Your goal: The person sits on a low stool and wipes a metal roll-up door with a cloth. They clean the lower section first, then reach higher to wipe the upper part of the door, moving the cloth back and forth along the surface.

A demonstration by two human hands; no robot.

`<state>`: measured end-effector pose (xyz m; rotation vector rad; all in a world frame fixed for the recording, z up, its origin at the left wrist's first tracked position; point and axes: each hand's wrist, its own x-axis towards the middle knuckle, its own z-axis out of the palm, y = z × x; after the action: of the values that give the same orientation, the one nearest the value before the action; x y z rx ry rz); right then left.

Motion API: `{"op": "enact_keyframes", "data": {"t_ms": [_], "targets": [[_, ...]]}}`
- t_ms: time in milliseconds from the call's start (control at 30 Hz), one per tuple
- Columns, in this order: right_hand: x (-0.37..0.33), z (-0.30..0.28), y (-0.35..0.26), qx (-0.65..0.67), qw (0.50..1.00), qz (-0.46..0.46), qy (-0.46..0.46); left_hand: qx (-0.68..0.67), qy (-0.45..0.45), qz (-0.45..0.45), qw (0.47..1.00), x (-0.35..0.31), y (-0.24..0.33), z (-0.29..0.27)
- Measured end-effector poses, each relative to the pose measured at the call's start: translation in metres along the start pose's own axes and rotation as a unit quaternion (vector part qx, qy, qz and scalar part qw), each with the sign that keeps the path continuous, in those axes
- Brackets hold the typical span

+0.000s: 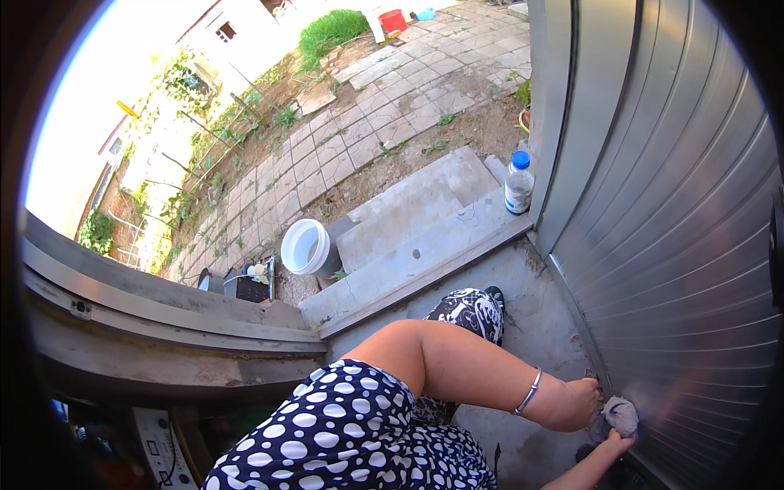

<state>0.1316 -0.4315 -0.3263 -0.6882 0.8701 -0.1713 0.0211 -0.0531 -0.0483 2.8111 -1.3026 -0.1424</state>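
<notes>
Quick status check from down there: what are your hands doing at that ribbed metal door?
Left hand and right hand both grip a grey rag. Rag pressed against the low edge of the ribbed metal door. Nothing between hands and door.

Quick count from my end: I see two hands, the left hand (572, 404) and right hand (614, 445), sharing one grey rag (618, 415). One bracelet (529, 393), one plastic bottle (518, 183), one white bucket (306, 247), one red tub (394, 20), one ribbed metal door (678, 212).

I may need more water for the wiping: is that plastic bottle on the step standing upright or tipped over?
Upright. The bottle stands on the concrete step beside the door frame, blue cap on top.
</notes>
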Motion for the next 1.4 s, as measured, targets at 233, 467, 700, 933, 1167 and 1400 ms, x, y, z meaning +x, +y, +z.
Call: {"op": "enact_keyframes", "data": {"t_ms": [233,467,700,933,1167,1400], "targets": [[0.037,-0.004,0.033,-0.020,0.994,0.104,-0.003,-0.009,-0.022,0.015,1.000,0.002,-0.006,0.003],[-0.031,-0.010,0.007,-0.027,0.998,0.053,-0.027,-0.025,-0.020,0.016,0.999,0.005,-0.008,0.002],[-0.128,0.011,-0.062,-0.050,0.993,-0.102,-0.035,-0.029,-0.076,0.018,0.997,0.014,-0.013,0.006],[-0.270,0.100,-0.160,-0.067,0.956,-0.270,-0.097,-0.067,-0.048,-0.032,0.996,0.006,-0.040,-0.011],[-0.289,0.129,-0.224,-0.063,0.917,-0.367,-0.144,-0.027,-0.065,-0.016,0.997,0.001,-0.038,-0.015],[-0.197,0.099,-0.185,-0.047,0.955,-0.284,-0.070,0.019,-0.090,0.019,0.996,-0.003,-0.029,-0.025]]}}
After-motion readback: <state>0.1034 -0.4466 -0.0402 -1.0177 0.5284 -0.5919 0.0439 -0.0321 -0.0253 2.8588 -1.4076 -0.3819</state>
